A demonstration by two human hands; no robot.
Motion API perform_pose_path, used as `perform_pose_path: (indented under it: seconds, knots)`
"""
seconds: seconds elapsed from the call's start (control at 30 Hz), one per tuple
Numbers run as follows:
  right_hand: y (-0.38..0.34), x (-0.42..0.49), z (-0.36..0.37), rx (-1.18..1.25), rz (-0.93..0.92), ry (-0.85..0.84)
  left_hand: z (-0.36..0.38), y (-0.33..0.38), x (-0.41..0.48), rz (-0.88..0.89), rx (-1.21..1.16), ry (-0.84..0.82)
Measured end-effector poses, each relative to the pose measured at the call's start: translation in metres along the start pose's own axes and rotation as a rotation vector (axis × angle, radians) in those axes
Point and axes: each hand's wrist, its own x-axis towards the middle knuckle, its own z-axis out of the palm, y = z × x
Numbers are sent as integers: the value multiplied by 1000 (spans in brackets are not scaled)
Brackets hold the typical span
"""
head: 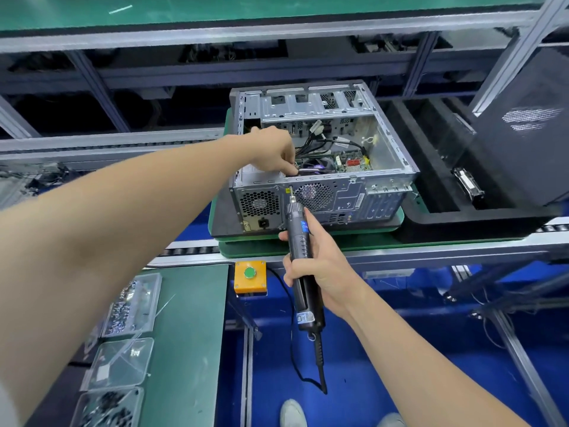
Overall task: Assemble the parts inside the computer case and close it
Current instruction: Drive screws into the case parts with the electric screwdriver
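Reaching into the open computer case (392,143) on the far conveyor (437,245), my left hand (274,149) pinches a black cable (309,147) beside the fan (318,165). My right hand (324,268) grips the screwdriver (297,235) at the case's near panel. Next, I'd seat the bit squarely.

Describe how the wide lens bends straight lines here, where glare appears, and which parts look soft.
Head view: the aluminium rails bow and splay, which is wide-angle distortion; head view: glare whitens the clear trays; head view: the computer case and electric screwdriver are sharp, while the lower left corner blurs; head view: lighting is even, shadows soft.
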Motion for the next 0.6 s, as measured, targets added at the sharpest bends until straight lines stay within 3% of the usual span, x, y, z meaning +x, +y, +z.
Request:
perform_pose_path:
  seconds: [0.13,0.6]
  knots:
    - [-1,0,1,12,-8,-9,-2,-5,-5,49,-86,-70]
    - [1,-1,4,20,-13,4,0,-10,-7,62,-176,-47]
